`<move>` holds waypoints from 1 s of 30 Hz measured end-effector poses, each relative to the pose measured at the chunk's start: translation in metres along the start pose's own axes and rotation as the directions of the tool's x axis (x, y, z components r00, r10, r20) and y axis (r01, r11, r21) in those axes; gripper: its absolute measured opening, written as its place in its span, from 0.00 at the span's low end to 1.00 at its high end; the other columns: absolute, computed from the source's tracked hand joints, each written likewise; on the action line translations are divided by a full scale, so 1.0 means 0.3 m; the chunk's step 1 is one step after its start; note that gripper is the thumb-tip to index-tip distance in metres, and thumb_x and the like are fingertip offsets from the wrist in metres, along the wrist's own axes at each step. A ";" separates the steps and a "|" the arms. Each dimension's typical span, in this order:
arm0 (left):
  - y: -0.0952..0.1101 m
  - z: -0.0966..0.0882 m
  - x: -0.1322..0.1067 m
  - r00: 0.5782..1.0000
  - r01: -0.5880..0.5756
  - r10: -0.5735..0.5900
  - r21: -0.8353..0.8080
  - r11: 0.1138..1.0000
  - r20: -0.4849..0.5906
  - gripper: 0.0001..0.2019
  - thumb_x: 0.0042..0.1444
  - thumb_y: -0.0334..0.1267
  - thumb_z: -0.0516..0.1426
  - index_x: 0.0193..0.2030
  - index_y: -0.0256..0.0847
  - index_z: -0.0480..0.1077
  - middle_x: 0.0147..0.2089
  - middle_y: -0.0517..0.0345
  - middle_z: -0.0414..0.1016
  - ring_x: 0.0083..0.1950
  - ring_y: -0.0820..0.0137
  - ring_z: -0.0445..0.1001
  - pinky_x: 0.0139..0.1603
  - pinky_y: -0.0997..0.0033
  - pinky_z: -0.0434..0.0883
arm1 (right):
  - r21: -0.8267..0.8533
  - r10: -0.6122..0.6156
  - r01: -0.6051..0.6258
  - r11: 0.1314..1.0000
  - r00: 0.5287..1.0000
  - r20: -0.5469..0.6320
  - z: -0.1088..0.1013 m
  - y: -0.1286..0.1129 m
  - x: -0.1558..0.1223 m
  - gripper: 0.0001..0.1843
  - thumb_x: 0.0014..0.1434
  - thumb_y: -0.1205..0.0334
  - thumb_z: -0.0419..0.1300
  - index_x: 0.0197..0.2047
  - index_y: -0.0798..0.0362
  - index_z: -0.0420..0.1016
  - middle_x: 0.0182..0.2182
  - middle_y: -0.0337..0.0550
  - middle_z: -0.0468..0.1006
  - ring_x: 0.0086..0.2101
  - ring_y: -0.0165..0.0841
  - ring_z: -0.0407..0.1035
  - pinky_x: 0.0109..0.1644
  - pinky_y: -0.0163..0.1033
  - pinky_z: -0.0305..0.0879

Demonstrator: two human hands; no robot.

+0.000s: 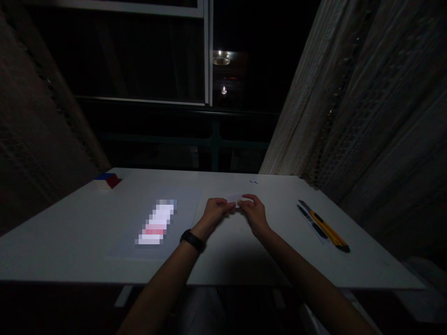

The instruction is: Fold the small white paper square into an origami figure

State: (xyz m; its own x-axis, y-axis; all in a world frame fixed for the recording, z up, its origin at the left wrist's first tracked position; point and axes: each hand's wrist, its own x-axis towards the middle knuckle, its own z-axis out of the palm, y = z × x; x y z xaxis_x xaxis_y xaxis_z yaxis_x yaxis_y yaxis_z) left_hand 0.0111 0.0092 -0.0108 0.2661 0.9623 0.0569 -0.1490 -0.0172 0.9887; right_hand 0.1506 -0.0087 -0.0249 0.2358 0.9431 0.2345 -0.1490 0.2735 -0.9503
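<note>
Where the two hands meet over the middle of the white desk (pixel 87 232), a small pale slip of paper (pixel 234 197) sits between their fingertips, held just above the desk top. The left hand (pixel 216 211) is curled, thumb and forefinger pressed together on the slip's near left edge; the right hand (pixel 254 211) is likewise drawn in, its fingers pinching the slip's right end. The light is dim, so whether the slip is folded cannot be told, and no writing on it can be read. A dark watch (pixel 193 240) circles the left wrist.

Left of the left hand a pale sheet (pixel 188 209) lies flat on the desk, and on it rests an oblong thing (pixel 156 222) whose surface is blurred out, so no label is legible. Far beyond that, at the desk's far left corner, lies a small block in blue and red (pixel 108 179). To the right of the right hand, well apart from it, a yellow-and-black cutter (pixel 326 226) lies aslant beside a dark pen (pixel 310 222), both on what seems a clear ruler. A tiny bluish scrap (pixel 253 181) lies beyond the hands near the far edge.

Bare desk lies around both hands, on the near side up to the front edge. Rough walls close in at either side.
</note>
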 end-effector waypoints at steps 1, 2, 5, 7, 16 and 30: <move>0.000 -0.001 0.001 1.000 0.013 -0.013 -0.008 1.000 -0.009 0.14 0.36 0.42 0.64 0.19 0.32 0.68 0.22 0.53 0.72 0.22 0.76 0.68 0.23 0.77 0.61 | 0.003 0.007 -0.007 1.000 1.000 0.016 -0.001 -0.003 0.000 0.23 0.38 0.55 0.66 0.38 0.53 0.65 0.20 0.34 0.72 0.21 0.27 0.66 0.26 0.33 0.60; 0.001 -0.002 0.001 0.999 0.030 -0.031 -0.015 0.999 -0.017 0.14 0.35 0.41 0.64 0.19 0.32 0.67 0.22 0.53 0.72 0.21 0.75 0.68 0.22 0.77 0.61 | 0.006 0.017 -0.017 1.000 0.999 0.034 -0.002 -0.005 0.000 0.23 0.37 0.56 0.66 0.38 0.52 0.65 0.20 0.33 0.72 0.21 0.27 0.65 0.26 0.32 0.60; 0.006 -0.007 0.001 0.996 0.083 -0.084 -0.027 0.996 -0.026 0.15 0.33 0.40 0.65 0.17 0.33 0.64 0.21 0.51 0.72 0.22 0.73 0.69 0.20 0.77 0.59 | 0.012 0.043 -0.044 0.999 0.994 0.105 -0.010 -0.009 0.000 0.25 0.34 0.58 0.68 0.37 0.52 0.66 0.20 0.32 0.70 0.20 0.27 0.65 0.25 0.33 0.60; 0.011 -0.009 0.000 0.995 0.096 -0.096 -0.021 0.995 -0.016 0.16 0.33 0.40 0.65 0.16 0.33 0.63 0.20 0.50 0.72 0.22 0.72 0.70 0.20 0.77 0.58 | 0.007 0.053 -0.054 0.998 0.988 0.144 -0.014 -0.007 0.001 0.26 0.33 0.59 0.68 0.37 0.53 0.66 0.20 0.32 0.70 0.21 0.27 0.65 0.26 0.33 0.60; 0.005 -0.001 -0.005 0.999 0.022 -0.021 -0.019 1.000 0.049 0.16 0.37 0.45 0.63 0.24 0.31 0.69 0.25 0.51 0.72 0.24 0.74 0.69 0.24 0.77 0.61 | -0.041 0.038 -0.036 0.999 0.998 0.056 -0.025 0.015 0.014 0.23 0.33 0.59 0.69 0.33 0.54 0.67 0.15 0.29 0.66 0.16 0.22 0.57 0.21 0.30 0.54; -0.004 -0.015 0.009 0.999 0.035 -0.029 -0.199 0.979 0.032 0.16 0.43 0.43 0.61 0.33 0.31 0.67 0.30 0.50 0.72 0.30 0.71 0.72 0.33 0.68 0.72 | -0.078 0.091 -0.080 0.994 0.984 0.153 -0.031 -0.038 0.019 0.25 0.40 0.52 0.64 0.42 0.49 0.65 0.23 0.35 0.73 0.20 0.27 0.65 0.20 0.31 0.56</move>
State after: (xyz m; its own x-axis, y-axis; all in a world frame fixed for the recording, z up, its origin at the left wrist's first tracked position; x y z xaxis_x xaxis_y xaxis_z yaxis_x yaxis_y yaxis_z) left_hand 0.0077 0.0131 -0.0125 0.3004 0.9533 0.0323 -0.3263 0.0709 0.9426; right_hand 0.1625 -0.0083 -0.0145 0.0720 0.9819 0.1754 -0.0918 0.1817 -0.9791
